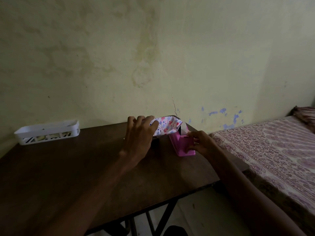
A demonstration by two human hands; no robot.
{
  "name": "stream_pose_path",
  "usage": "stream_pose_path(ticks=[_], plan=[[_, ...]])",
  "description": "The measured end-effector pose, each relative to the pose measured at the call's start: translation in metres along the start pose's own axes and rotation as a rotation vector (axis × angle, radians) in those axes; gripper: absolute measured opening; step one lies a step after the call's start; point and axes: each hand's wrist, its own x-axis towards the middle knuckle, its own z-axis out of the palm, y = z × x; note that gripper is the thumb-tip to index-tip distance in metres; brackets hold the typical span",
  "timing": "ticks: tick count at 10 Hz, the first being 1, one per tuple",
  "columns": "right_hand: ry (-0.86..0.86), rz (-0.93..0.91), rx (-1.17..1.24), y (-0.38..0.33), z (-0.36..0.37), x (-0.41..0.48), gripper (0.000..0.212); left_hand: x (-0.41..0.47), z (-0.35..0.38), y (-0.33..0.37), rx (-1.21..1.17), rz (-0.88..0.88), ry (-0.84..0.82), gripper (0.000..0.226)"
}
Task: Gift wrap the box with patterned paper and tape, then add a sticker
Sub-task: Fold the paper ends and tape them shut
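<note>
The box lies at the far right end of the dark wooden table (85,167), covered in white patterned paper (167,126) with red and blue hearts. My left hand (141,132) presses down on the paper from the left, fingers spread over its top. A pink tape dispenser (180,143) stands just in front of the box on the right. My right hand (200,142) grips the dispenser, and its fingertips pinch the tape end at the top. The box itself is hidden under the paper.
A white plastic basket (46,132) with a few items sits at the table's far left, against the wall. A bed (272,150) with a purple-patterned sheet runs along the right side of the table. The table's right edge is close to the dispenser.
</note>
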Motion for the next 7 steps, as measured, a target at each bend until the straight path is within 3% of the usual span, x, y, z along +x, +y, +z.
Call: stream_pose_path(ticks=[1,2,3,4,6,7], plan=[[-0.071,-0.149,-0.284,0.025,-0.020,0.024,0.076,0.000,0.000,0.000,-0.002,-0.001,-0.001,0.048],[0.025,-0.214,-0.316,0.027,-0.015,0.022,0.055,0.000,0.001,0.000,0.001,0.000,-0.008,0.050],[0.043,-0.073,-0.052,0.008,0.006,-0.008,0.030,0.000,0.000,0.000,0.003,0.000,-0.009,0.048],[0.047,-0.064,0.003,0.011,0.007,-0.003,0.019,0.000,0.000,0.000,0.001,-0.004,-0.008,0.048],[0.070,-0.005,0.101,0.013,0.007,0.001,0.025,-0.002,0.000,-0.002,-0.002,-0.007,-0.002,0.047],[0.121,0.076,0.178,0.015,0.010,0.002,0.044,-0.003,0.001,-0.002,-0.009,-0.005,-0.008,0.049]])
